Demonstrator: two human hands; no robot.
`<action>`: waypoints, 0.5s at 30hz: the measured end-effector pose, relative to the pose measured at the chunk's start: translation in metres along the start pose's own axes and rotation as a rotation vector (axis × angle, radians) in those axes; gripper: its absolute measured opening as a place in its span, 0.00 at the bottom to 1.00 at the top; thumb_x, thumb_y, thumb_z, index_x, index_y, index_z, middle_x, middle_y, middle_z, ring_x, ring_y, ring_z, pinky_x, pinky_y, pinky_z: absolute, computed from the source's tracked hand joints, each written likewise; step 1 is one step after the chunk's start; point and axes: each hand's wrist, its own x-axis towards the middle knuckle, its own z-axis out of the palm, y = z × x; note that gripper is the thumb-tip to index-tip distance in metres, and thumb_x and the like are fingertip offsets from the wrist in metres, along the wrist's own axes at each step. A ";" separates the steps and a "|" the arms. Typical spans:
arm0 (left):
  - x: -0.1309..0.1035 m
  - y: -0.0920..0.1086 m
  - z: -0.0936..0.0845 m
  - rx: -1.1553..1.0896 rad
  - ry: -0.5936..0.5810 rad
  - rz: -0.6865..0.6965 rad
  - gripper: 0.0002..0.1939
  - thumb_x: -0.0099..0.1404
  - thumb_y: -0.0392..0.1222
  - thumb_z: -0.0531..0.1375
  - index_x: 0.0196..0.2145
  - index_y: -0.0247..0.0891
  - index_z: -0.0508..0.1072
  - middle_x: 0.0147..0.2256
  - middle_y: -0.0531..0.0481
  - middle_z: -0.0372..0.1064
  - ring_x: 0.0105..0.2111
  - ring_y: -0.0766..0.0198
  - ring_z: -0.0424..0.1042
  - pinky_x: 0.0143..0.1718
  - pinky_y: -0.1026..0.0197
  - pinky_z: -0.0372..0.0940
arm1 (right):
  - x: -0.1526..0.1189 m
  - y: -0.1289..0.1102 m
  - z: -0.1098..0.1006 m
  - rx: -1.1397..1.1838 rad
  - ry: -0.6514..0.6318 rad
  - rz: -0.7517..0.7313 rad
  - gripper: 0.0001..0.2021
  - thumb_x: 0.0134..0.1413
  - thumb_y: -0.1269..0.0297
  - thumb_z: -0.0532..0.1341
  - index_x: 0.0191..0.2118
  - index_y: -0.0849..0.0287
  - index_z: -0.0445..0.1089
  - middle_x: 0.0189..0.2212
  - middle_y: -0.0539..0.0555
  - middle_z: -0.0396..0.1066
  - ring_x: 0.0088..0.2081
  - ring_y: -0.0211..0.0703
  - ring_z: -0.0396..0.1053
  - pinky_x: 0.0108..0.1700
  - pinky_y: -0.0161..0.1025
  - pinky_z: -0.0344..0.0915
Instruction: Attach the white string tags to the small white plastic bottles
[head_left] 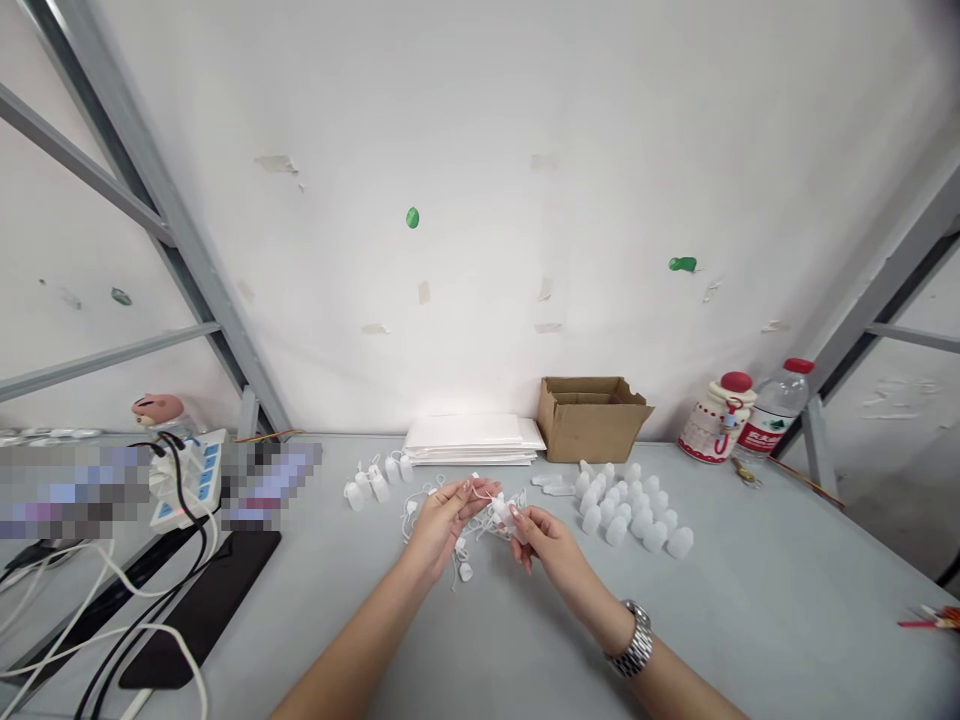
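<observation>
My right hand (541, 538) grips a small white translucent bottle (504, 512) between thumb and fingers, its top pointing up and to the left. Close beside it, my left hand (448, 515) pinches a white cord (480, 490) that runs to the bottle's top. Beneath and around both hands lies a loose pile of white cords with small caps (465, 571). To the left stand several white bottles with cord loops (379, 486). On the right, many translucent bottles without cords (642, 521) stand grouped together.
An open cardboard box (596, 425) and a stack of white envelopes (472, 440) stand against the wall. A red-capped water bottle (776, 410) and a decorated jar (716, 418) are at right. Cables, a power strip (187, 480) and a black slab (202, 610) occupy the left.
</observation>
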 end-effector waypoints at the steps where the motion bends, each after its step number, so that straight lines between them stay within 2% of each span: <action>1: 0.000 0.000 0.000 0.021 -0.010 0.015 0.14 0.52 0.46 0.63 0.32 0.33 0.75 0.40 0.41 0.74 0.43 0.55 0.71 0.51 0.55 0.59 | -0.001 0.000 0.000 -0.014 -0.003 -0.013 0.21 0.46 0.42 0.56 0.23 0.58 0.60 0.15 0.45 0.61 0.17 0.33 0.56 0.23 0.34 0.54; 4: -0.001 -0.001 0.000 0.070 -0.062 0.059 0.14 0.53 0.48 0.62 0.31 0.34 0.75 0.42 0.40 0.72 0.46 0.53 0.69 0.52 0.54 0.57 | -0.002 0.000 0.001 -0.029 -0.022 -0.047 0.21 0.47 0.42 0.55 0.24 0.57 0.59 0.16 0.45 0.61 0.18 0.34 0.57 0.23 0.34 0.55; 9: -0.003 0.000 0.002 0.134 -0.136 0.064 0.14 0.55 0.49 0.60 0.31 0.34 0.76 0.40 0.41 0.74 0.50 0.52 0.65 0.52 0.54 0.56 | -0.005 -0.001 0.002 -0.046 -0.027 -0.085 0.19 0.50 0.44 0.54 0.25 0.57 0.59 0.16 0.45 0.60 0.18 0.34 0.57 0.22 0.33 0.55; 15: -0.005 0.002 0.004 0.170 -0.157 0.065 0.15 0.55 0.50 0.60 0.31 0.34 0.76 0.41 0.40 0.73 0.50 0.51 0.65 0.51 0.53 0.57 | -0.007 -0.003 0.002 -0.060 -0.012 -0.091 0.19 0.50 0.44 0.54 0.25 0.57 0.59 0.16 0.45 0.60 0.18 0.34 0.57 0.23 0.34 0.55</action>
